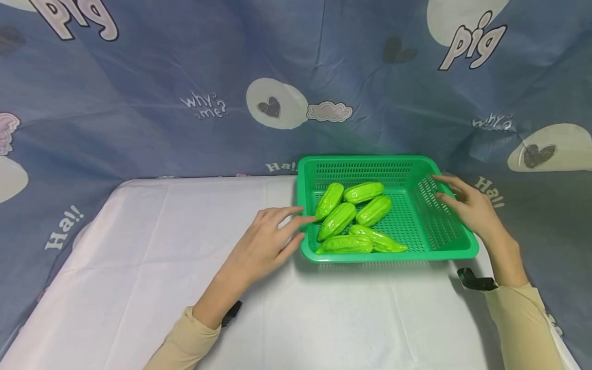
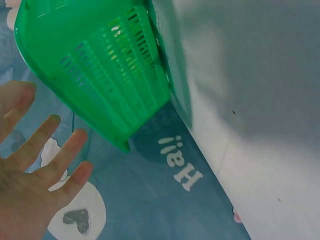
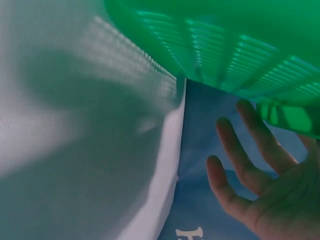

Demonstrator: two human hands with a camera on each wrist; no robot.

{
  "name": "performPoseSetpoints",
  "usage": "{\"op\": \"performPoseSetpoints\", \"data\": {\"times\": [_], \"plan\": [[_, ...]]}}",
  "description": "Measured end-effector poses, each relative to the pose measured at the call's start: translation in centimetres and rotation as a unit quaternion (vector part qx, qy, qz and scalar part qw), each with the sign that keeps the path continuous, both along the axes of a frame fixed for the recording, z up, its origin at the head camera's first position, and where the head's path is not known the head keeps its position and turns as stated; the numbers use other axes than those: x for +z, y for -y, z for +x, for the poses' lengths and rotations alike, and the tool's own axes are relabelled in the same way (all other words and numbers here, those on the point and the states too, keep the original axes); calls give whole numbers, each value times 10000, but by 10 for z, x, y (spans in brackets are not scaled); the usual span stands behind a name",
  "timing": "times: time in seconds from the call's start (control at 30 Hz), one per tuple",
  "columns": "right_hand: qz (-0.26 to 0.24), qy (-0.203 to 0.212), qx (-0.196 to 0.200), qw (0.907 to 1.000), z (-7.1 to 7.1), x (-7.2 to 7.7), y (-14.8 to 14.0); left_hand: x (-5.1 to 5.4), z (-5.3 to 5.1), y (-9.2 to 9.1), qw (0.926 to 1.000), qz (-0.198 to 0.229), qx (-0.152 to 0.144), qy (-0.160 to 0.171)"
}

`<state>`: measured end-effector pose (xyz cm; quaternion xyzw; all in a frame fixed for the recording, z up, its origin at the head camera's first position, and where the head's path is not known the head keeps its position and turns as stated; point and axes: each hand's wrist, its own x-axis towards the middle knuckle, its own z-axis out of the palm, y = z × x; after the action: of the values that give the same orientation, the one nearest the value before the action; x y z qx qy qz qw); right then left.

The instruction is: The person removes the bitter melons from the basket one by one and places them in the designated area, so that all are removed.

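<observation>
A green plastic basket (image 1: 393, 255) with slotted walls sits at the back of the table in the head view. Several glossy, ribbed, bright green vegetables (image 1: 336, 221), perhaps bitter melons, lie mostly in its left half. My left hand (image 1: 261, 241) is at the basket's left rim, fingers fairly straight; the left wrist view shows this hand (image 2: 30, 187) spread, with a gap to the basket wall (image 2: 100, 75). At the right rim is my right hand (image 1: 476, 210), fingers spread and gripping nothing. In the right wrist view, its fingers (image 3: 235, 150) extend beside the basket's outer wall; contact is unclear.
A white cloth (image 1: 139, 267) covers the table. Behind it hangs a blue printed curtain (image 1: 185, 144), close to the basket's back edge. Each wrist carries a small black device (image 1: 476, 280).
</observation>
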<state>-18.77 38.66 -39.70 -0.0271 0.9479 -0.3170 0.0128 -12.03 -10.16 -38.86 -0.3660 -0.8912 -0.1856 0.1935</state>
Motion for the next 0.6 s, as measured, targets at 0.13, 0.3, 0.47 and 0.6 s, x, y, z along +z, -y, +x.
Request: {"op": "performPoseSetpoints", "data": {"times": [0.13,0.3,0.47,0.6], "plan": [[61,-78,-116,9999,1,-1,1,-1,1,-7,9999,-23,-129,-108],[81,-169,-241,9995,3,-2,1,-1,2,-14,9991,26,-134,-400],[65,-205,-286,9994,4,-2,1,3,2,-25,9989,-27,-238,-409],[29,-213,-307,9993,5,-4,1,4,2,-33,9982,-240,-419,-355]]}}
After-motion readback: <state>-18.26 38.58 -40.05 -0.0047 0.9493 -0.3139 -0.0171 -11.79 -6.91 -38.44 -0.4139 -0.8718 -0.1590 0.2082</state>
